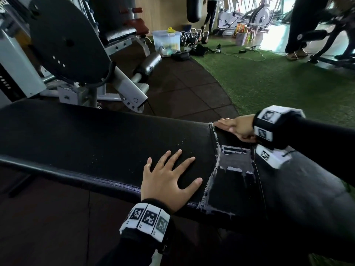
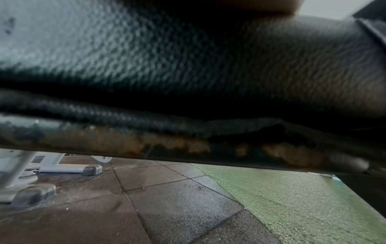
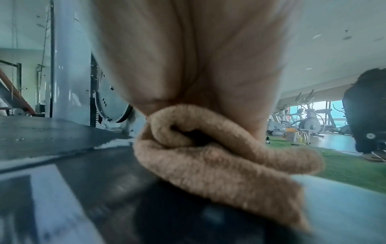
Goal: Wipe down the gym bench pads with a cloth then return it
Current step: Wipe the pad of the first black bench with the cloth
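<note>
Left hand [image 1: 169, 179] flat, fingers spread on one black bench pad [image 1: 86, 139]; right hand [image 1: 237, 127] presses one tan cloth [image 3: 219, 156] at pad's far edge, grip unclear.

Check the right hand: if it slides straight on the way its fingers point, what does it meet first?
Probably nothing solid soon. The right hand, pressing the tan cloth, points along the bench pad's far edge, over the worn seam; bare pad follows, though depth is unclear.
</note>
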Tool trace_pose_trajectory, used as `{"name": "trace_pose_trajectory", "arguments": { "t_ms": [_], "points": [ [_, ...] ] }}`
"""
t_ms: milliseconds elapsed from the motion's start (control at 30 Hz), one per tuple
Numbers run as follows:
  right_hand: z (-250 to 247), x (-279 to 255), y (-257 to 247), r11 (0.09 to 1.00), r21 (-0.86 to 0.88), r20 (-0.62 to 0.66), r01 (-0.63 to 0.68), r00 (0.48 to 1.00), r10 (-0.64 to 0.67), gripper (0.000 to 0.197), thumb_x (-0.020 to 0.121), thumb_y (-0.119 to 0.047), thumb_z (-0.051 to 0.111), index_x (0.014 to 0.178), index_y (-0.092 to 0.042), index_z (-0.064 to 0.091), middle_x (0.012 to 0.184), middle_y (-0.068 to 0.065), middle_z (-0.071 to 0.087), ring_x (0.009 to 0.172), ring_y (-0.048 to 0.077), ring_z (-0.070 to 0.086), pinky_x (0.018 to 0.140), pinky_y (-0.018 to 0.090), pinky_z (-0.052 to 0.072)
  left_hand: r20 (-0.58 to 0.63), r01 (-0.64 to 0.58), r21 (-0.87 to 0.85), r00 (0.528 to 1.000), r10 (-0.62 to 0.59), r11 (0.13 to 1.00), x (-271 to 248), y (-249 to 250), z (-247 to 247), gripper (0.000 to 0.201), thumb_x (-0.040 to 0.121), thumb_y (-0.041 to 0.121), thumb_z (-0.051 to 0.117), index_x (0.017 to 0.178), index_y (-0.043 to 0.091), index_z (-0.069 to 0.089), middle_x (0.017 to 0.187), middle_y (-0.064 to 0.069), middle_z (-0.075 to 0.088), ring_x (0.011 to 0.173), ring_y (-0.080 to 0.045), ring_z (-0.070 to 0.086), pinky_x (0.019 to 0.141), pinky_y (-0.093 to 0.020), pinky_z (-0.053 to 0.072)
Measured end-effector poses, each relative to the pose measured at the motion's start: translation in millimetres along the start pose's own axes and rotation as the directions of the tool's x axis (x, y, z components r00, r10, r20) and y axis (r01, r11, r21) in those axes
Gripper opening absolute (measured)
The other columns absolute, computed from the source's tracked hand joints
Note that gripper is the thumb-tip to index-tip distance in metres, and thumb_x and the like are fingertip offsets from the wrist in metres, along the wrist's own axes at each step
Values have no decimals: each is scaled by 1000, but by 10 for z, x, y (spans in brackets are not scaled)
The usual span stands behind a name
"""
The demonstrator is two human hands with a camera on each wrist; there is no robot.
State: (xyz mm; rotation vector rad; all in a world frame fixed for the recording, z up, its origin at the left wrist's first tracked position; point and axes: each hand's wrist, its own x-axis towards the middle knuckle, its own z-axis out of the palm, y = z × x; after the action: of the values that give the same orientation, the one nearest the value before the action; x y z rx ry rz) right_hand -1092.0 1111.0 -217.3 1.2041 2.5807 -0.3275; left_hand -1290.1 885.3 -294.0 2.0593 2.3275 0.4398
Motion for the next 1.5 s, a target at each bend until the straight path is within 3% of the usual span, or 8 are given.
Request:
{"name": "trace_pose_trajectory", "arguments": {
  "t_ms": [233,333,433,633,733,933,1167,1500],
  "points": [
    [27,-67,-642,993,-17,105,115,988,-113,55,102,-16,29,150,-25,3,158,-2,6,132,15,38,100,15,23,-9,-4,13,1000,4,1000,-20,-6,-4,67,74,85,6,137,63,10,155,24,10,144,-2,-3,114,-45,-7],
    [33,-447,-600,976,159,177,152,968,-179,55,102,-15,31,148,-35,10,108,-53,45,61,-24,48,72,-4,37,-12,0,22,1000,0,1000,-12,-1,-4,68,73,85,6,137,63,9,155,25,9,144,-1,-3,115,-45,-6],
    [74,-741,-327,973,203,193,111,970,-151,55,101,-6,32,147,-33,19,111,-26,60,49,-20,45,54,-4,35,-5,-2,27,1000,2,1000,-6,-5,2,69,71,86,2,136,64,4,155,26,6,144,-2,-4,115,-45,-7],
    [46,-654,91,981,155,152,-117,984,93,58,101,-6,30,149,-16,0,149,-10,24,113,-9,48,93,2,30,-2,8,19,1000,-8,1000,2,-5,7,68,70,86,3,135,65,2,154,27,6,143,-1,-4,114,-44,-8],
    [71,-381,81,998,11,67,-69,995,69,54,101,-5,25,147,-8,-4,157,4,-4,144,15,2,108,14,-4,4,11,6,1000,-11,1000,4,-4,2,68,71,86,6,135,66,4,154,28,6,143,0,-4,114,-44,-9],
    [171,-46,-211,998,-48,-31,50,998,-51,51,99,-3,33,147,-13,20,158,5,7,145,23,1,114,31,-3,20,12,17,1000,-12,1000,3,-12,-9,68,71,87,5,135,65,4,154,28,7,143,2,-5,116,-44,-6],
    [307,-576,-408,994,18,32,107,994,-108,52,102,-12,23,149,-22,2,157,-3,-6,143,15,-12,106,12,-15,54,-8,51,999,5,999,-5,-6,-33,71,70,86,0,137,63,4,155,25,8,144,-2,-2,116,-46,-2],
    [554,-1596,-490,996,85,179,41,982,-56,56,103,-21,25,149,-27,-7,155,-2,-20,141,13,-22,118,41,-5,183,-61,-10,981,62,998,52,-73,-76,55,85,67,8,139,60,9,157,22,1,143,1,-6,115,-45,-10]
  ]
}}
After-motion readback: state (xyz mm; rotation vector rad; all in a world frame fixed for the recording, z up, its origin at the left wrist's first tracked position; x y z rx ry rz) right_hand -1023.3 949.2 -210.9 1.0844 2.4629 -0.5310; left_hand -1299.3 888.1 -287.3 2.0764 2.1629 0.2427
